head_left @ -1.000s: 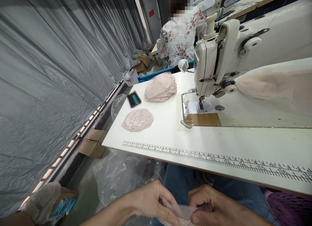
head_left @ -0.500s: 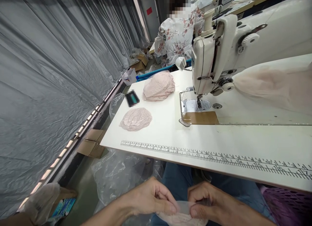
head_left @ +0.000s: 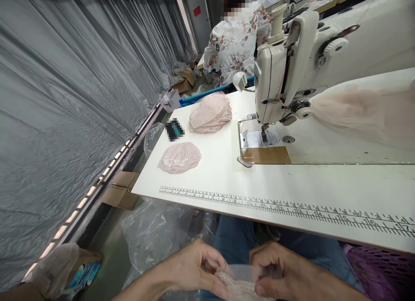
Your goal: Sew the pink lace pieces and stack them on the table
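Low in the view, over my lap, my left hand [head_left: 207,268] and my right hand [head_left: 275,268] pinch a pale pink piece of lace fabric [head_left: 241,286] between thumbs and fingers. A sheer layer stands up along its top edge, and its lower part is cut off by the frame. On the table above lie a single pink lace piece [head_left: 180,157] and a stack of pink fabric pieces [head_left: 210,113]. The sewing machine [head_left: 275,76] stands at the right, its needle over the metal plate, with neither hand near it.
A ruler scale [head_left: 259,201] runs along the table's front edge. Sheer pink fabric [head_left: 363,110] lies under the machine arm. Clear plastic bags [head_left: 155,227] and a cardboard box [head_left: 120,190] are on the floor. A person in a floral top [head_left: 233,46] sits ahead; a purple basket [head_left: 382,270] is at lower right.
My left hand has shifted slightly left and its fingers have lifted, exposing more of the lace edge. My right hand keeps its grip almost unmoved.
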`<control>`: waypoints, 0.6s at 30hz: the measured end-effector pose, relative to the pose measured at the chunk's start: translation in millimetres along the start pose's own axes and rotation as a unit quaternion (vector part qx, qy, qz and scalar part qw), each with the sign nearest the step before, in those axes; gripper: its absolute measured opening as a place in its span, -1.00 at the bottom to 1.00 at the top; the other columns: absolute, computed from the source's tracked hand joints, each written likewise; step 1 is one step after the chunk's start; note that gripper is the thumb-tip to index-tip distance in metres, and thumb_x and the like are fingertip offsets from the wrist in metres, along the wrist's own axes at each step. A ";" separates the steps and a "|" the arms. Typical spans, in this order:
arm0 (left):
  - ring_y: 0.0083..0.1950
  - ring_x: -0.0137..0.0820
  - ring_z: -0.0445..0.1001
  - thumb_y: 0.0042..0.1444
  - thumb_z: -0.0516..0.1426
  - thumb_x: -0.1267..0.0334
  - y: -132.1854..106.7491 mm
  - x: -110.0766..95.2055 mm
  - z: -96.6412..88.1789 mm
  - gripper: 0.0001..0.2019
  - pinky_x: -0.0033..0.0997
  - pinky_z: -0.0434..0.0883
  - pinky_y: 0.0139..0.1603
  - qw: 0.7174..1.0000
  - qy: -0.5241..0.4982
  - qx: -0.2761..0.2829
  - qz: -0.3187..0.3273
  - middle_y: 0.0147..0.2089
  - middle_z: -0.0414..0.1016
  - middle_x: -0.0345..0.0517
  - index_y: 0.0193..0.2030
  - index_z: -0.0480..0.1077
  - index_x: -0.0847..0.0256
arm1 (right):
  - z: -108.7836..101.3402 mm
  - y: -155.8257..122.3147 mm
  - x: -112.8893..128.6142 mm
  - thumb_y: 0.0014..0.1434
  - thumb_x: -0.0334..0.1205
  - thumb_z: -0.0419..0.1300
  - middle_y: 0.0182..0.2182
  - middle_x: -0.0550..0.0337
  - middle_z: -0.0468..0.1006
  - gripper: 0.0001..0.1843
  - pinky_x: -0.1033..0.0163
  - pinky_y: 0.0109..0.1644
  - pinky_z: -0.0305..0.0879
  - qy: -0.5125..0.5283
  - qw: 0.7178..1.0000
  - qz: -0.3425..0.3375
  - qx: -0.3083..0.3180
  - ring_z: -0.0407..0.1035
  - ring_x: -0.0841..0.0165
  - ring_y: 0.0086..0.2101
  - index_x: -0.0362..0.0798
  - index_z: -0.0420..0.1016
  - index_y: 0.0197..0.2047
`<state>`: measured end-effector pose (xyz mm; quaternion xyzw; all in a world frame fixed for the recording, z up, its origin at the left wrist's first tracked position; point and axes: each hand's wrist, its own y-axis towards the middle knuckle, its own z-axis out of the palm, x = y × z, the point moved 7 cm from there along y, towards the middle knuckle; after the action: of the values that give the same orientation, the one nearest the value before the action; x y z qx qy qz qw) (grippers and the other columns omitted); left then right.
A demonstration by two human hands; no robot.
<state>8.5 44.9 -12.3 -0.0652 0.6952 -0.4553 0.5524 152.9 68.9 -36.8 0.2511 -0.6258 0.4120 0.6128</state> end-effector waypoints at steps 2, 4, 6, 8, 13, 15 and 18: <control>-0.44 -0.54 0.22 -0.50 0.47 -0.08 -1.5 -1.4 -1.8 -0.45 -0.57 0.20 -0.38 0.999 0.030 -0.012 0.021 -0.51 0.39 -0.26 -0.37 0.60 0.27 | -1.8 -2.2 -2.3 0.00 -0.17 0.25 -0.51 0.30 0.33 -0.82 0.33 -0.37 0.10 -0.006 1.000 0.000 0.003 0.26 0.40 -0.42 -0.08 0.48 -0.53; -0.43 -0.53 0.19 -0.48 0.46 -0.10 -2.4 -0.8 -3.7 -0.46 -0.57 0.16 -0.40 0.998 0.056 -0.027 0.030 -0.52 0.34 -0.29 -0.39 0.59 0.27 | -4.0 -4.9 -9.2 0.03 -0.15 0.24 -0.47 0.28 0.35 -0.82 0.30 -0.32 0.14 -0.014 1.000 0.001 -0.002 0.29 0.37 -0.39 -0.07 0.49 -0.48; -0.41 -0.52 0.18 -0.46 0.44 -0.13 -2.3 2.0 -5.5 -0.45 -0.55 0.13 -0.40 0.997 0.066 -0.041 0.026 -0.50 0.32 -0.30 -0.39 0.58 0.26 | -5.9 -7.6 -18.1 0.07 -0.09 0.24 -0.42 0.25 0.39 -0.80 0.25 -0.24 0.19 -0.032 0.999 -0.001 -0.015 0.33 0.32 -0.34 -0.05 0.49 -0.41; -0.40 -0.51 0.18 -0.46 0.44 -0.15 -1.1 4.3 -6.8 -0.44 -0.54 0.10 -0.40 0.996 0.067 -0.054 0.031 -0.48 0.30 -0.29 -0.40 0.56 0.27 | -7.8 -10.2 -24.5 0.09 -0.04 0.24 -0.37 0.22 0.43 -0.78 0.21 -0.17 0.23 -0.056 0.998 -0.004 -0.033 0.36 0.28 -0.29 -0.03 0.48 -0.38; -0.37 -0.50 0.22 -0.39 0.45 -0.06 5.7 10.5 -7.8 -0.49 -0.52 0.11 -0.38 0.994 0.020 -0.066 0.084 -0.40 0.32 -0.24 -0.42 0.47 0.30 | -9.5 -13.8 -22.2 0.06 -0.17 0.21 -0.30 0.17 0.51 -0.90 0.18 -0.12 0.29 -0.118 0.991 0.012 -0.057 0.41 0.20 -0.20 -0.01 0.48 -0.39; -0.33 -0.48 0.26 -0.34 0.45 -0.03 7.5 13.7 -8.1 -0.51 -0.52 0.16 -0.33 0.992 0.001 -0.067 0.104 -0.36 0.35 -0.21 -0.39 0.47 0.30 | -9.1 -14.0 -18.3 0.05 -0.20 0.19 -0.29 0.16 0.52 -0.92 0.18 -0.10 0.30 -0.131 0.990 0.020 -0.055 0.41 0.19 -0.18 0.00 0.49 -0.38; -0.31 -0.47 0.29 -0.29 0.43 -0.05 8.1 17.3 -6.4 -0.50 -0.52 0.19 -0.30 0.992 -0.006 -0.052 0.112 -0.34 0.36 -0.19 -0.34 0.49 0.32 | -7.8 -13.2 -14.4 0.04 -0.24 0.17 -0.32 0.18 0.50 -0.93 0.19 -0.08 0.28 -0.146 0.988 0.026 -0.050 0.40 0.20 -0.18 0.00 0.48 -0.40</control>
<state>-0.1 42.9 -30.4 -0.0179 0.7174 -0.3535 0.6000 169.9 65.5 -48.8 0.2614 -0.7348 0.3546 0.5158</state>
